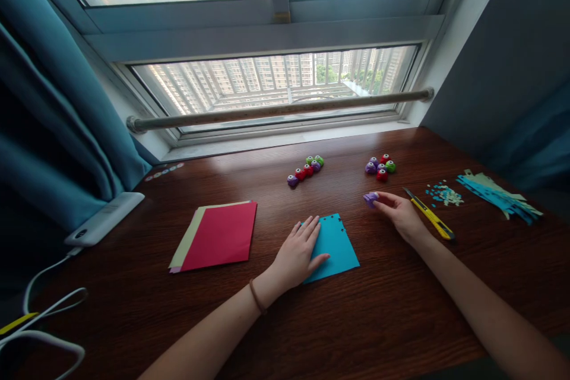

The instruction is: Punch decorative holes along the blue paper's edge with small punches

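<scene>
My left hand lies flat with fingers stretched over the left part of a blue paper sheet. Small dark holes run along the sheet's top edge and upper right corner. Between thumb and fingers, my right hand pinches a small purple craft punch, to the right of the sheet and apart from it. Beyond it sits a cluster of purple, red and green punches. Another group of punches stands in a slanting row behind the sheet. A yellow utility knife lies beside my right hand.
Red paper tops a stack on the left. Tiny punched paper bits and cut paper strips lie at the right. A white power bank with a cable rests by the curtain. A metal rail crosses the window.
</scene>
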A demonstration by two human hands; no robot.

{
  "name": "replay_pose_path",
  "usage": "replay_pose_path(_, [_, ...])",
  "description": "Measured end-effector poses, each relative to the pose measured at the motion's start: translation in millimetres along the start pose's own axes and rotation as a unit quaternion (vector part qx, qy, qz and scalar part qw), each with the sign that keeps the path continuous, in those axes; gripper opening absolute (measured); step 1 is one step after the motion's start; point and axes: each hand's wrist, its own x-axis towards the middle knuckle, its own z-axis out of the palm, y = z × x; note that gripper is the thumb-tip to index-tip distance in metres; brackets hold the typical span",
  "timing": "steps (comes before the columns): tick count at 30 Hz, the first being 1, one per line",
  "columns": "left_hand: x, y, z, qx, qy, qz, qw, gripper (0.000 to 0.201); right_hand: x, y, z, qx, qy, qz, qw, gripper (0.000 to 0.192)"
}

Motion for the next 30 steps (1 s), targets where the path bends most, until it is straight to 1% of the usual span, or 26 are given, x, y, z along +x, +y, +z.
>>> replay_pose_path(2, [0,0,0.1,-0.004,0.006,0.006,1.0,0.075,1,0,0,0.09,-0.048,0.051,0.994,0.04])
replay_pose_path(4, [-1,-1,0.3,-0.009,0.01,0.006,1.0,0.079,0,-2,1,0.139,-0.084,0.08,0.983,0.037])
replay_pose_path(6, [-1,0,0.2,-0.014,0.015,0.003,1.0,0.078,0,-1,2,0.151,-0.089,0.08,0.981,0.036])
replay_pose_path(7, [-1,0,-0.1,-0.016,0.017,0.001,1.0,0.077,1,0,1,0.143,-0.077,0.07,0.984,0.037])
replay_pose_path(9, [-1,1,-1.4,-0.019,0.018,-0.004,1.0,0.075,3,3,-1,0.088,-0.025,0.037,0.995,0.04])
replay_pose_path(11, [0,2,-2.9,-0.021,0.018,-0.009,1.0,0.073,7,8,-6,-0.028,0.039,-0.014,0.999,0.043])
replay_pose_path(12, [0,2,-3.5,-0.022,0.019,-0.011,1.0,0.072,9,11,-8,-0.104,0.064,-0.049,0.991,0.042])
replay_pose_path(14, [1,2,-4.0,-0.029,0.028,-0.012,0.999,0.068,15,15,-14,-0.245,0.09,-0.118,0.958,0.038])
replay_pose_path(16, [1,2,-3.5,-0.037,0.04,-0.011,0.998,0.065,24,19,-18,-0.325,0.091,-0.162,0.928,0.033])
replay_pose_path(17, [1,2,-3.2,-0.04,0.045,-0.009,0.998,0.064,29,20,-20,-0.344,0.088,-0.17,0.919,0.031])
replay_pose_path(20, [1,2,-2.5,-0.046,0.055,-0.004,0.997,0.061,47,24,-22,-0.376,0.084,-0.173,0.906,0.026])
replay_pose_path(25, [0,3,-3.9,-0.049,0.051,0.001,0.997,0.06,76,27,-22,-0.413,0.118,-0.176,0.886,0.025])
replay_pose_path(28, [-1,3,-5.1,-0.052,0.049,0.002,0.997,0.059,82,24,-16,-0.425,0.152,-0.172,0.875,0.031])
replay_pose_path(30, [-1,3,-6.1,-0.051,0.043,0.003,0.998,0.059,76,17,-7,-0.429,0.183,-0.176,0.867,0.039])
